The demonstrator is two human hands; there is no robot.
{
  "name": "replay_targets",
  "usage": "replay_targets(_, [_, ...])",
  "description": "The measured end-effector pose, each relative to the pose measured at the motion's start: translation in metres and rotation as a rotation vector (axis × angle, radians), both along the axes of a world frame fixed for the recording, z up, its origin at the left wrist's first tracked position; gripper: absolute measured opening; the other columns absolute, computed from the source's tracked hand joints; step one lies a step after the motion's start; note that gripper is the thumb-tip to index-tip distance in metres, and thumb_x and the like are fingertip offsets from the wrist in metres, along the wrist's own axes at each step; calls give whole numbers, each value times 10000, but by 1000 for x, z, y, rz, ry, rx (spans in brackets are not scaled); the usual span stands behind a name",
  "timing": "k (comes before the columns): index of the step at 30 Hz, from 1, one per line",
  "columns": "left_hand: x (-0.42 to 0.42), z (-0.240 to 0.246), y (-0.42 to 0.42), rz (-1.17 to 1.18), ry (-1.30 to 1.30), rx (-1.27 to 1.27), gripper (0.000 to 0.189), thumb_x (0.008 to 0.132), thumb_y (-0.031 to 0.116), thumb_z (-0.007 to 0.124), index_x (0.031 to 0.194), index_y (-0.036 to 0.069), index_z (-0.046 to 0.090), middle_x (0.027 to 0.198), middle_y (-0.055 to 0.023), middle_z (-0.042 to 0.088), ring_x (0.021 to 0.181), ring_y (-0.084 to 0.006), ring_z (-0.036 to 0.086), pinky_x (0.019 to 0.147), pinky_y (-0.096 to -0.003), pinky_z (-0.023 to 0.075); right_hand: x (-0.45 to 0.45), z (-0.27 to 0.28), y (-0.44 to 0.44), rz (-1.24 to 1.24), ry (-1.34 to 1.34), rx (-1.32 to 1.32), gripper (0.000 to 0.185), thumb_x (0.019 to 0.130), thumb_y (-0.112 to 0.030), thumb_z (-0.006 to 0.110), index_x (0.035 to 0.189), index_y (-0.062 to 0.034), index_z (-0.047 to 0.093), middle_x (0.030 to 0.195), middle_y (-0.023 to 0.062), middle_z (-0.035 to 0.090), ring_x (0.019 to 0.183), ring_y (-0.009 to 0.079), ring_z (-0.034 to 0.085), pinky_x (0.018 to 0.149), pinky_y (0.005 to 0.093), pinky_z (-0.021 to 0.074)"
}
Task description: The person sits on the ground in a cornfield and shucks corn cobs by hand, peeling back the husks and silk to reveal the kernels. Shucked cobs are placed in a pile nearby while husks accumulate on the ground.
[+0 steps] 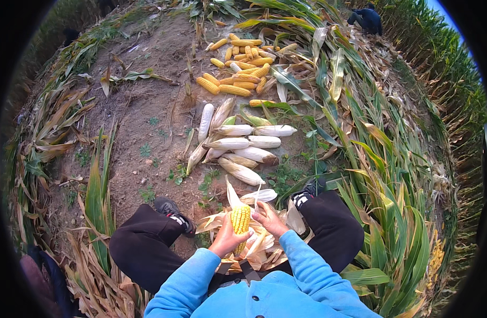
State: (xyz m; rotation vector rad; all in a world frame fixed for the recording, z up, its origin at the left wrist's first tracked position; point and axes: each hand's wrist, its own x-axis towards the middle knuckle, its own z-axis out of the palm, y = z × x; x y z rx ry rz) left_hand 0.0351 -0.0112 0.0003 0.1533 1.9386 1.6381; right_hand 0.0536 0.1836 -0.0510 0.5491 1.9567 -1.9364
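My left hand (227,236) is closed around a yellow ear of corn (240,219) whose kernels are mostly bare. A pale husk strip (232,194) still stands up from its far end. My right hand (269,218) is at the ear's right side, with a thin piece of husk (258,194) pinched between thumb and fingers. Loose dry husks (263,248) lie below both hands, between my legs. Just beyond them on the soil is a pile of ears in pale husks (228,143).
Farther off lies a heap of husked yellow ears (247,63). Cut corn stalks and leaves (370,159) run along the right, with more dry leaves (56,139) at left. A person in dark clothes (368,20) sits at the far right. My shoes (174,214) flank the husks.
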Motion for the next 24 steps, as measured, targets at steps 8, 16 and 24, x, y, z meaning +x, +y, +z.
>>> replay_targets(8, [-27,1,-6,140,346,-76,310,842,88,670,1132,4,602,1170,-166,596,1103,-238,590,923,-356,482,4,-63,-26,412,-728,-84,477,895,-348,669,1252,-51,556,1064,61,661,871,142,653,693,296,542])
replay_targets(16, [-17,-50,10,208,-434,129,210,872,100,644,1042,-20,616,948,-94,670,895,-151,632,807,-299,515,-288,-30,63,-209,113,-797,496,981,-420,522,1286,-29,490,1088,155,642,925,247,650,790,406,555])
replay_targets(24, [-36,-46,10,405,-739,218,177,945,87,540,1100,8,570,1029,-80,654,942,-120,613,832,-262,496,-250,-172,42,561,-232,970,671,748,-377,797,1213,-4,490,1154,241,611,1044,364,611,847,442,501])
